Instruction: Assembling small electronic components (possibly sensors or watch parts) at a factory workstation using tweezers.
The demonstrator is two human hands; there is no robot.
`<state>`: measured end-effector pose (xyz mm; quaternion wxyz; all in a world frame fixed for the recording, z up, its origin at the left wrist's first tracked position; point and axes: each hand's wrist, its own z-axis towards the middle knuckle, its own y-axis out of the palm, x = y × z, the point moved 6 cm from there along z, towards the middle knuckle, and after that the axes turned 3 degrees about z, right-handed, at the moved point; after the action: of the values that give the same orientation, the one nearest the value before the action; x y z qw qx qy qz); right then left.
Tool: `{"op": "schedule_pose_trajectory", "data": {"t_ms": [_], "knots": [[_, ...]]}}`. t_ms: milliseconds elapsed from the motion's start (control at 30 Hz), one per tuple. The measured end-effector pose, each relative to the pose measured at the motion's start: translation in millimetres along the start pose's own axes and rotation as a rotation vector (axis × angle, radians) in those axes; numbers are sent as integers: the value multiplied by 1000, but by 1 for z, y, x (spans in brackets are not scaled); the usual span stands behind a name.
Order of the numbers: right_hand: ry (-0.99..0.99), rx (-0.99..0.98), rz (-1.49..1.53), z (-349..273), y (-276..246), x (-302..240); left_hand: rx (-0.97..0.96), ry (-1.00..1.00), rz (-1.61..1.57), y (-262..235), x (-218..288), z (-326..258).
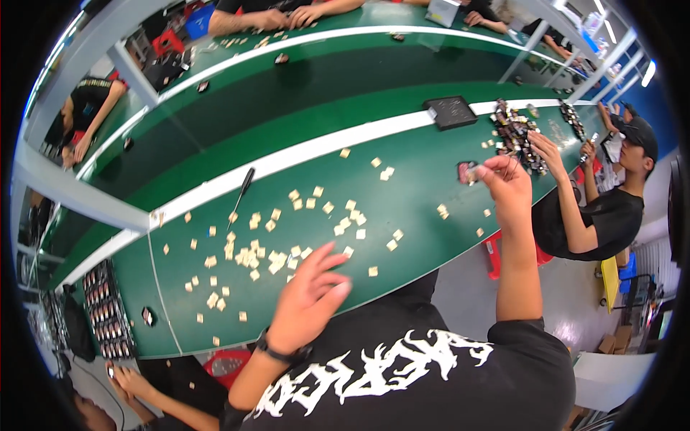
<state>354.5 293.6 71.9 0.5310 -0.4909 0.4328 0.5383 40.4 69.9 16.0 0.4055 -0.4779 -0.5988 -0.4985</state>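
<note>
My left hand [310, 289] hovers open, fingers spread, over the near edge of the green table [402, 194], just beside a scatter of several small tan square pieces [255, 255]. My right hand [503, 183] is stretched far to the right and pinches a small dark part [467, 172] with a reddish edge between its fingertips. A pile of similar dark parts [514, 133] lies just beyond it.
A black-handled tool [241, 192] lies near the white stripe. A black tray [451, 112] sits at the far right. A neighbour's hand [546, 149] reaches into the dark pile. A rack of dark parts [108, 309] stands at left. Other people work around the tables.
</note>
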Motion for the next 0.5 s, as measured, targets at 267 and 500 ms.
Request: {"op": "schedule_pose_trajectory", "data": {"t_ms": [267, 500], "knots": [[173, -546, 32, -123, 136, 7, -327, -180, -232, 37, -19, 35], [-8, -589, -165, -144, 134, 8, -190, -67, 113, 11, -23, 20]]}}
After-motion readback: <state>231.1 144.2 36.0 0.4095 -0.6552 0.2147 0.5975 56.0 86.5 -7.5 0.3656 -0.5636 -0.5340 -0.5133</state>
